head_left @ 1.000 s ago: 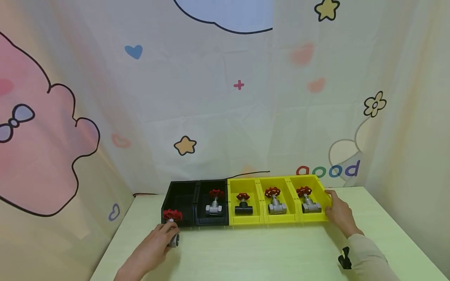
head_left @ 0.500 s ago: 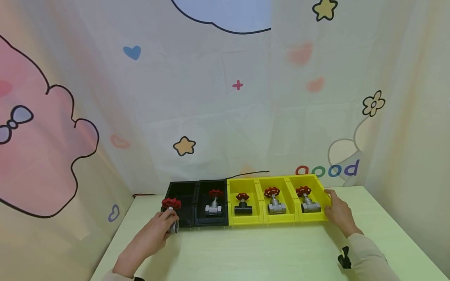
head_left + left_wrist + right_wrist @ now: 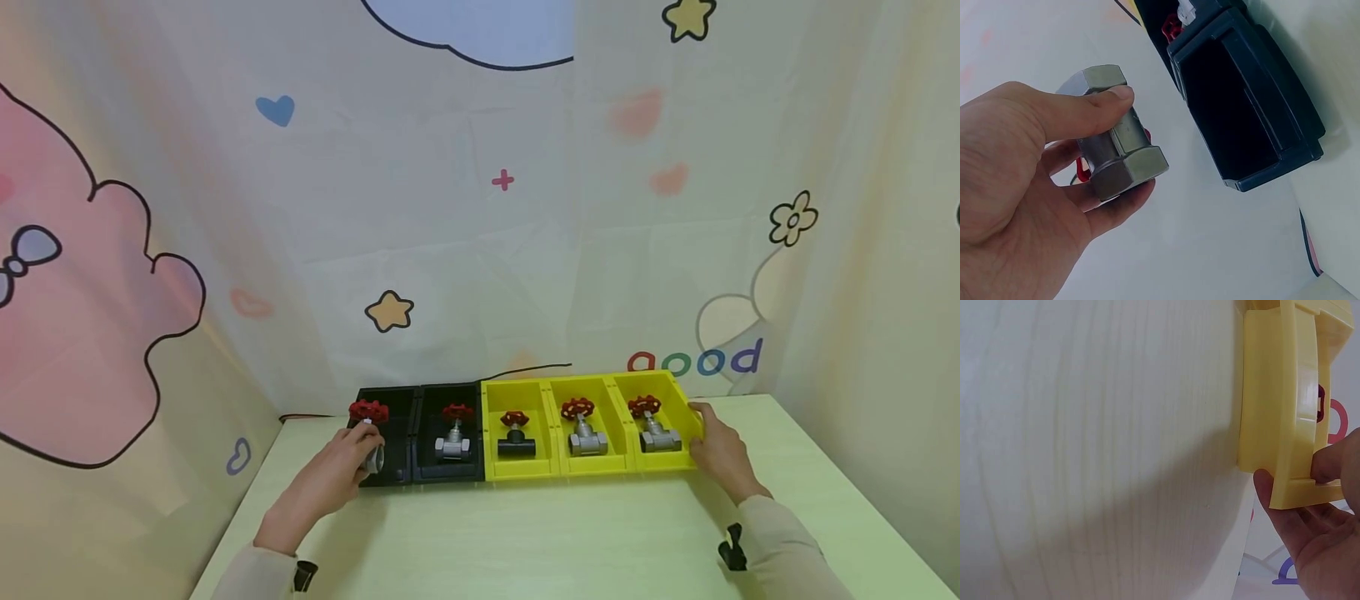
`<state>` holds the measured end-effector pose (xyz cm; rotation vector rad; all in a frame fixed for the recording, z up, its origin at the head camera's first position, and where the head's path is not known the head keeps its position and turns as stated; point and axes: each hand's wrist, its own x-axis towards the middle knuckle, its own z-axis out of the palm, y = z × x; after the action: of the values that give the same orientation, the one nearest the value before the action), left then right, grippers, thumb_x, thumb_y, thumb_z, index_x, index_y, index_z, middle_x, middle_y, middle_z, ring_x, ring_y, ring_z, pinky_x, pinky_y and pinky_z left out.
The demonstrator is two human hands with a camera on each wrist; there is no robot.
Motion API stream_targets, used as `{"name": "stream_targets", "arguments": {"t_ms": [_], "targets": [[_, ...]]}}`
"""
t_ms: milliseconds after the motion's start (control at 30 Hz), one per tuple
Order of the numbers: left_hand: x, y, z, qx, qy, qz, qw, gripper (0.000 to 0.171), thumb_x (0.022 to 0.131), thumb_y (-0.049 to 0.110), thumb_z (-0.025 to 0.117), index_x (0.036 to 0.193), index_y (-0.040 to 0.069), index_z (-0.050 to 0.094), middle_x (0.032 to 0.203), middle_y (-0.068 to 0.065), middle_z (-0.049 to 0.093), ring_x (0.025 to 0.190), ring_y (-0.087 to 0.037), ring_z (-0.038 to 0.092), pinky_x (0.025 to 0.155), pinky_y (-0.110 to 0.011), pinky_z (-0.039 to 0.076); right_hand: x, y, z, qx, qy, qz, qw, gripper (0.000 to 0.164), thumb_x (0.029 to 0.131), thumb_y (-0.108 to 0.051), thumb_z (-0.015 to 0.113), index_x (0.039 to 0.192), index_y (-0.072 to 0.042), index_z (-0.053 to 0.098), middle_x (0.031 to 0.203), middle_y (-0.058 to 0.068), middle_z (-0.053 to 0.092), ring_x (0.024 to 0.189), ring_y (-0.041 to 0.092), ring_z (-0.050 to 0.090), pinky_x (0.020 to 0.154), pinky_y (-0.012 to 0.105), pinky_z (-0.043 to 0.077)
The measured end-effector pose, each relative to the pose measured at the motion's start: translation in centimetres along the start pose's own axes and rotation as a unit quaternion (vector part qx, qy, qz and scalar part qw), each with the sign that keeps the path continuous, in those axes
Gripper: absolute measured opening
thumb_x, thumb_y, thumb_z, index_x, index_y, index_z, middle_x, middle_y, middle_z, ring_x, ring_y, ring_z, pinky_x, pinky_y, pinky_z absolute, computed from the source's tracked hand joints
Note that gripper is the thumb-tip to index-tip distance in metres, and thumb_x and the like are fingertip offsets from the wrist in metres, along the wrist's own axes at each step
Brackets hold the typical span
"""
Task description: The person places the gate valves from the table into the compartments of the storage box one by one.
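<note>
My left hand (image 3: 330,475) holds a silver gate valve (image 3: 1127,139) with a red handwheel over the front of the leftmost black bin (image 3: 396,448). In the left wrist view, the thumb lies across the metal body and the fingers support it from the other side; its handwheel is mostly hidden. That bin's opening shows dark beside the valve. At the far right of the row, my right hand (image 3: 723,460) grips the side wall of the end yellow bin (image 3: 1264,394), with the thumb inside the rim and fingers outside. A silver valve (image 3: 660,440) lies in this yellow bin.
The second black bin (image 3: 427,473) contains a silver valve (image 3: 453,447). In the other yellow bins are a black-bodied valve (image 3: 517,447) and another silver valve (image 3: 588,442), all with red handwheels. A printed curtain (image 3: 450,208) hangs behind the pale table (image 3: 525,542).
My left hand has moved forward with the valve, from in front of the leftmost black bin to over its front part. My right hand stays on the yellow bin.
</note>
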<state>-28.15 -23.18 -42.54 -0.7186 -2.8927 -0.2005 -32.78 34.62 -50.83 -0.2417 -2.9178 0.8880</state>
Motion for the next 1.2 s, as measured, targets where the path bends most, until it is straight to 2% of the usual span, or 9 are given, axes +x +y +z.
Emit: {"name": "stream_targets", "arguments": {"t_ms": [167,367,767,1100,1200], "targets": [[0.7,-0.4,0.0,-0.004,0.002,0.0,1.0,0.045,0.083,-0.004,0.073,0.126,0.003,0.062,0.129,-0.009,0.054,0.111,-0.031,0.055,0.092,-0.044,0.053,0.0,0.1,0.1,-0.006,0.005,-0.005,1.0,0.06,0.093,-0.001,0.05,0.148,0.0,0.025,0.134,0.039,0.045,0.089,0.038,0.055,0.085,0.052,0.055],[1.6,-1.3,0.7,-0.017,0.005,-0.003,0.9998,0.044,0.084,-0.005,0.071,0.126,0.002,0.061,0.129,-0.009,0.053,0.111,-0.031,0.054,0.094,-0.045,0.052,0.0,0.1,0.0,-0.007,0.004,-0.005,1.0,0.06,0.093,-0.001,0.051,0.147,0.0,0.025,0.133,0.04,0.046,0.088,0.038,0.055,0.083,0.052,0.055],[3.0,-3.1,3.2,-0.039,-0.001,-0.028,0.9988,0.044,0.085,-0.006,0.069,0.127,0.003,0.061,0.132,-0.01,0.052,0.115,-0.033,0.053,0.097,-0.048,0.05,0.0,-0.1,-0.1,-0.008,-0.002,0.005,1.0,0.061,0.093,-0.001,0.05,0.149,-0.001,0.024,0.136,0.039,0.043,0.091,0.039,0.055,0.087,0.052,0.055],[4.0,-3.7,4.8,-0.057,-0.013,-0.046,0.9972,0.045,0.085,-0.007,0.068,0.129,0.001,0.06,0.135,-0.011,0.051,0.12,-0.036,0.051,0.098,-0.05,0.049,-0.1,-0.1,-0.1,-0.005,-0.002,0.006,1.0,0.062,0.094,-0.001,0.051,0.149,-0.001,0.024,0.137,0.039,0.043,0.092,0.04,0.056,0.089,0.053,0.055],[4.2,-4.0,5.2,-0.056,-0.009,-0.041,0.9976,0.044,0.085,-0.007,0.068,0.128,-0.001,0.06,0.133,-0.011,0.052,0.117,-0.035,0.052,0.098,-0.05,0.049,-0.1,-0.1,-0.1,-0.006,-0.001,0.003,1.0,0.062,0.094,-0.001,0.051,0.149,0.0,0.024,0.136,0.039,0.043,0.093,0.04,0.057,0.088,0.053,0.055]]}}
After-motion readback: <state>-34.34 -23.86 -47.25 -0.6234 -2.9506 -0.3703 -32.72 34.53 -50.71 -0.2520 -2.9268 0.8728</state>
